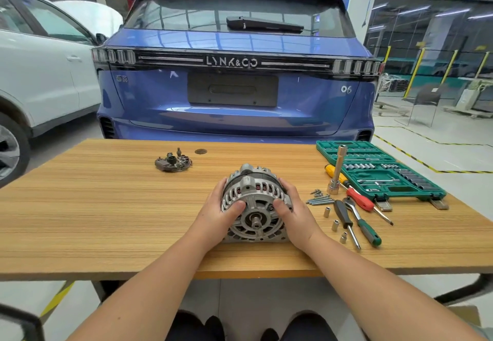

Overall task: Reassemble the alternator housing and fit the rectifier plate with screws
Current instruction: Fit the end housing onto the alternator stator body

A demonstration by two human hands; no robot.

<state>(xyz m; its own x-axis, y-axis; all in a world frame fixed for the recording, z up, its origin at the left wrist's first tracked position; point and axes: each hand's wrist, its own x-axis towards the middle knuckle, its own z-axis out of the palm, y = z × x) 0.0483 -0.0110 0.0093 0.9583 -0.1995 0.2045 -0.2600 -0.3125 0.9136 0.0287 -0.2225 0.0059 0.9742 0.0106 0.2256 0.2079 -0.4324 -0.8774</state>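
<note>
Workshop bay, a blue car parked behind a wooden worktop (106, 207). Far left lies the rectifier plate (173, 161), set aside and not yet fitted. At centre the left hand (217, 211) and right hand (296, 212) clasp the alternator housing (253, 202) from both sides, fingers curled round its rim, thumbs on the front face, apparently pressing the halves together. To the right, screws (318, 199) wait beside screwdrivers and an open socket set (378, 170).

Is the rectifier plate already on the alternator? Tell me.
No, the rectifier plate lies alone on the table, apart from the alternator that both hands grip.
</note>
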